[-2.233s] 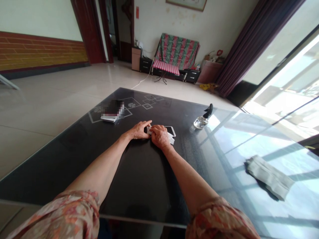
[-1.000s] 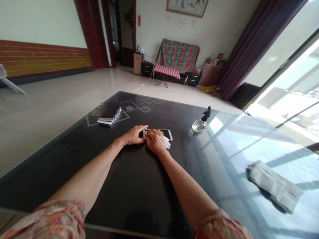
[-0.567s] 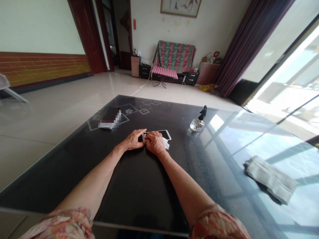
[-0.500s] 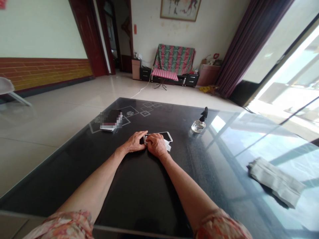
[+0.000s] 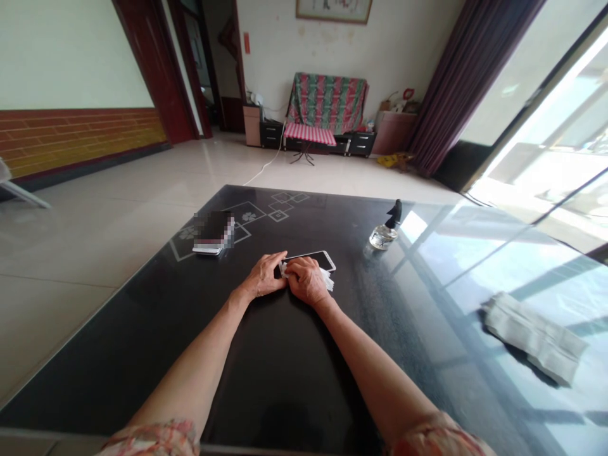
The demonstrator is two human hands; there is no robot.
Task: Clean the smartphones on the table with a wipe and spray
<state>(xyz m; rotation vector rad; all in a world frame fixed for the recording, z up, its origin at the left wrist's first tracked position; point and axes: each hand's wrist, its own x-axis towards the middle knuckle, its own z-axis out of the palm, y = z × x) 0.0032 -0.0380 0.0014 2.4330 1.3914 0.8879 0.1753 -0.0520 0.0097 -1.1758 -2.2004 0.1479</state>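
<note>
A white-framed phone [image 5: 316, 258] lies screen up on the black glass table [image 5: 266, 354]. My left hand [image 5: 265, 276] rests flat at the phone's near left corner, its fingers pressing on that corner. My right hand [image 5: 306, 278] is closed on a small white cloth [image 5: 327, 278] and presses it on the phone's screen. The cloth's frayed end sticks out to the right of the fist.
A second phone [image 5: 212, 230] lies at the table's far left on a square pattern. A small clear spray bottle [image 5: 384, 232] with a black top stands right of the hands. A folded grey cloth [image 5: 532, 335] lies at the right. A covered bench [image 5: 325, 104] stands by the far wall.
Both hands stay on the phone, with the right fist shifting slightly over the screen with the cloth. The camera view has swayed a little.
</note>
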